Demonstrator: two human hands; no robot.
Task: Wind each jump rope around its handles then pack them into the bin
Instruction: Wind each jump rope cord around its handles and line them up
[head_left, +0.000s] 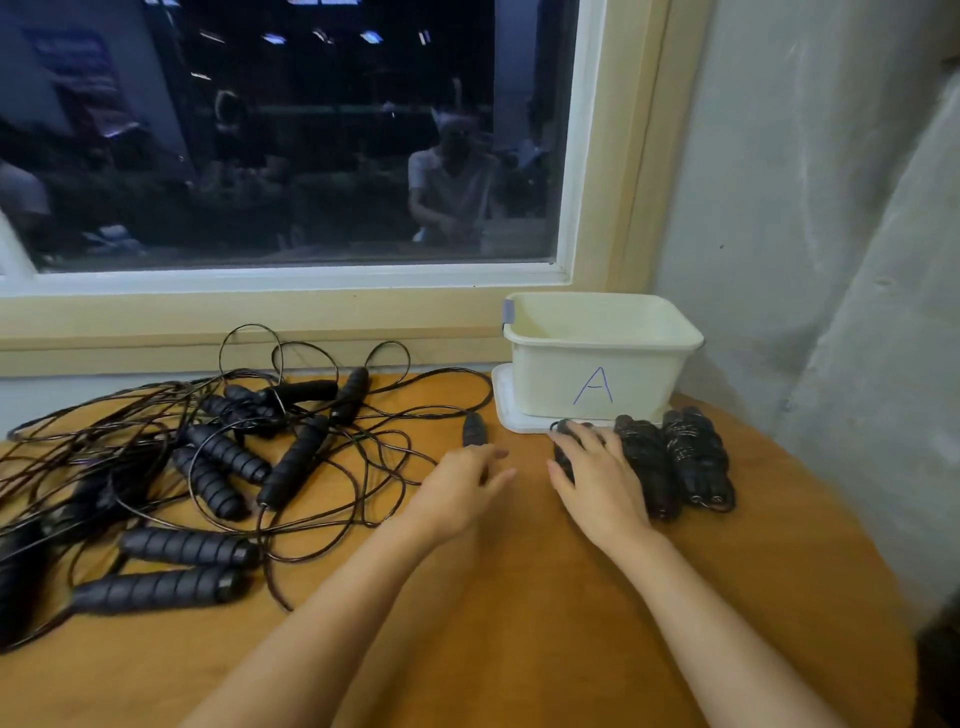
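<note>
Over the table (519, 597), the left hand (462, 483) is hovering, blurred, its fingers loosely apart and holding nothing. The right hand (597, 478) is resting on a wound jump rope (563, 452), fingers spread and apparently not clamped. Two more wound bundles (649, 462) are lying just beside it. At left, unwound jump ropes (218, 467) are lying tangled. Farther back, the bin (597, 384), marked A, is standing on a white lid (503, 405).

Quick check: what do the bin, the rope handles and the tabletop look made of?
Bin: likely plastic, cream, smooth moulded rim with slight sheen. Rope handles: matte black, ribbed, probably foam or rubber. Tabletop: smooth orange-brown wood or laminate; cannot tell which.
</note>
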